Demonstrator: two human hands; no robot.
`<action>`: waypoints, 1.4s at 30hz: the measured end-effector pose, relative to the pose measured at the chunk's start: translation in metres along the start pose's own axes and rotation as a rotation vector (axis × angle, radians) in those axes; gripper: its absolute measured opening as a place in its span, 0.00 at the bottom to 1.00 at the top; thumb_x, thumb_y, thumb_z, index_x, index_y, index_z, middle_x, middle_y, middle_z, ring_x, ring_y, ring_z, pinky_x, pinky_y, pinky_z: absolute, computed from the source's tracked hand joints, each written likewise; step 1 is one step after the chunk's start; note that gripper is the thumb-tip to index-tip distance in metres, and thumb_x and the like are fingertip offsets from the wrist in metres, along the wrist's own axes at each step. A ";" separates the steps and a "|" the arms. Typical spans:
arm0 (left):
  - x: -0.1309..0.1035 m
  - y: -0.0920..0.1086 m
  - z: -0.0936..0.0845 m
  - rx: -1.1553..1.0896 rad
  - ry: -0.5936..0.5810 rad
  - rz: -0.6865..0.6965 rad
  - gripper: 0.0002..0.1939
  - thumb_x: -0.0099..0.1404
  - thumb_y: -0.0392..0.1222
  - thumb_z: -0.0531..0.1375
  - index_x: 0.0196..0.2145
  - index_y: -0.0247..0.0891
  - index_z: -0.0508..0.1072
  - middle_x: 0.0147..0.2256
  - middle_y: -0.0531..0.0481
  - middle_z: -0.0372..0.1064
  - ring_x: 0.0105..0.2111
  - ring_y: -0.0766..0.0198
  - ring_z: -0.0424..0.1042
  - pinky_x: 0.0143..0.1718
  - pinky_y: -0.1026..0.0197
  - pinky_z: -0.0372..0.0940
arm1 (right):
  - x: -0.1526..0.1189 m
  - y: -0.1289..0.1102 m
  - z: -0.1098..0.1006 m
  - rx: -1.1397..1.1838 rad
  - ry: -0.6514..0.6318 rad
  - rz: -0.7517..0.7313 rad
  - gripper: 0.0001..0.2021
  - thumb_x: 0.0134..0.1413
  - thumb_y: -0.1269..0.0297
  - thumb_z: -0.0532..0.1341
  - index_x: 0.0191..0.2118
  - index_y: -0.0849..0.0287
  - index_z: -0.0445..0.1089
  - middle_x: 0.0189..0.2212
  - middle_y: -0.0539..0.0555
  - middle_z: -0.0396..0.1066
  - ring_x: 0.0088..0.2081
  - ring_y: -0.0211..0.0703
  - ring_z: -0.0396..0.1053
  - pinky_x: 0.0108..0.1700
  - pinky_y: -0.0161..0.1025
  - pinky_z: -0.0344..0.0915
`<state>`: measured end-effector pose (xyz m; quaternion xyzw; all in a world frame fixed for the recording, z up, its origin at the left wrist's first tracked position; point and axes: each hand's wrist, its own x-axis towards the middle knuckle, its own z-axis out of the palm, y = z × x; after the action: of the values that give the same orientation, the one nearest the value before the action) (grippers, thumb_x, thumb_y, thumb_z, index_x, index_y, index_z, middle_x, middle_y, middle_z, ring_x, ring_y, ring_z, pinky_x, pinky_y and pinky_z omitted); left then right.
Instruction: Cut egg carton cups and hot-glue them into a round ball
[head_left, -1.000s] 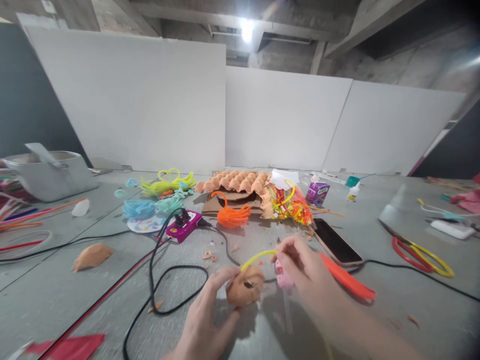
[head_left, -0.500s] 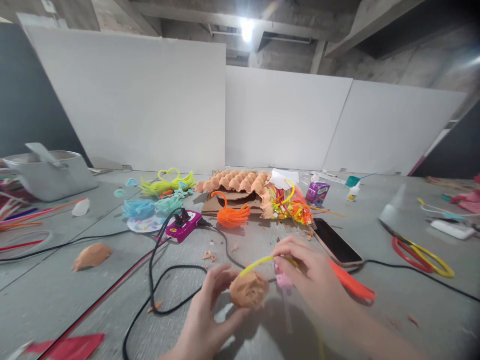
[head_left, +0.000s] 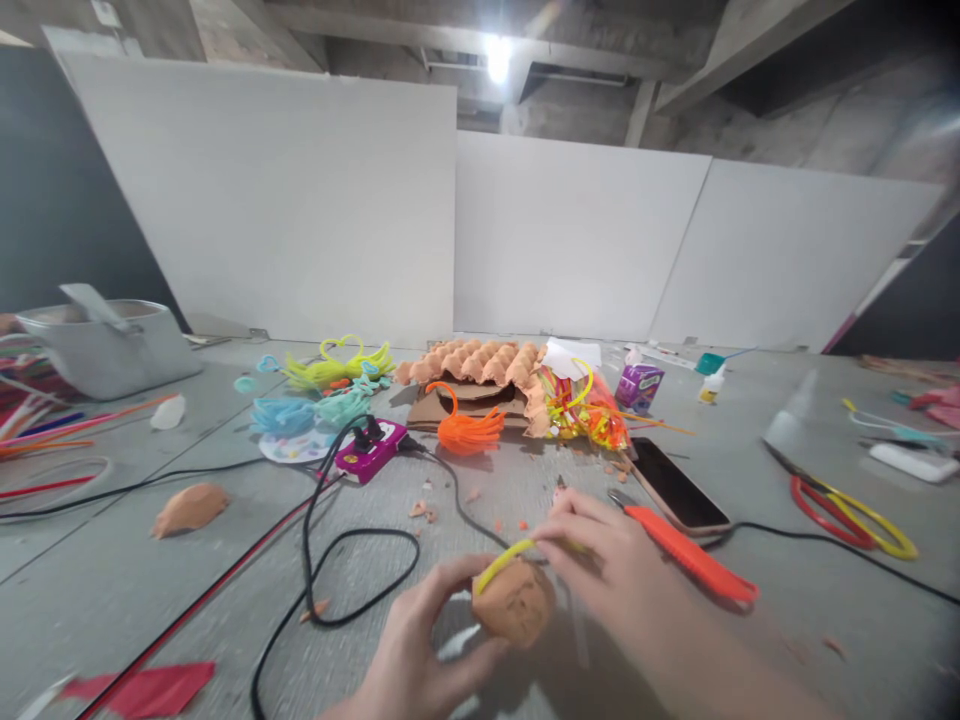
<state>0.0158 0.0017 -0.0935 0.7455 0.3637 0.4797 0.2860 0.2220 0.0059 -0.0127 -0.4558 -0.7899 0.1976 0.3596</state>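
My left hand [head_left: 424,635] is closed around a tan egg-carton cup [head_left: 519,605], thumb below and fingers behind it. Against the cup's upper edge lies one end of a yellow pipe cleaner [head_left: 504,566]. The fingers of my right hand [head_left: 604,555] pinch that pipe cleaner a little further along; the rest of it is hidden by the hand. Just right of my right hand rests an orange-red utility knife [head_left: 694,555]. Under the hand, a pale see-through stick shape is too blurred to name.
Black cords loop from a purple power strip [head_left: 369,450]. Behind stand an egg carton [head_left: 480,362] and an orange pipe-cleaner bundle [head_left: 471,432]. A phone [head_left: 679,485] and scissors [head_left: 847,510] lie right. A grey-white bucket [head_left: 120,350] and a carton scrap [head_left: 191,508] are left.
The cup and the pipe cleaner have moved slightly right and down with my hands. My right fingers sit lower, nearer the cup. More of the utility knife shows.
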 end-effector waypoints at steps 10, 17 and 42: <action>0.003 0.002 -0.001 -0.016 0.042 0.077 0.26 0.49 0.28 0.64 0.44 0.51 0.70 0.43 0.52 0.76 0.42 0.61 0.76 0.43 0.65 0.70 | 0.000 -0.005 -0.003 -0.003 -0.070 0.022 0.09 0.58 0.75 0.57 0.33 0.55 0.73 0.31 0.48 0.65 0.35 0.37 0.66 0.41 0.36 0.61; 0.003 0.005 0.000 -0.200 0.050 0.009 0.30 0.51 0.26 0.63 0.48 0.53 0.67 0.43 0.55 0.75 0.43 0.64 0.75 0.44 0.67 0.69 | -0.001 -0.004 -0.004 0.031 -0.083 0.011 0.09 0.59 0.73 0.57 0.34 0.54 0.73 0.32 0.47 0.65 0.35 0.36 0.66 0.42 0.36 0.60; 0.009 0.007 0.002 -0.440 0.276 -0.251 0.11 0.53 0.35 0.66 0.34 0.42 0.70 0.32 0.55 0.76 0.33 0.68 0.76 0.33 0.72 0.69 | 0.005 -0.005 -0.002 0.008 -0.046 0.119 0.08 0.55 0.76 0.57 0.32 0.55 0.69 0.31 0.45 0.69 0.37 0.38 0.67 0.40 0.36 0.62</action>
<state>0.0224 0.0048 -0.0847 0.5425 0.3757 0.6049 0.4457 0.2185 0.0074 -0.0061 -0.4959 -0.7686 0.2321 0.3309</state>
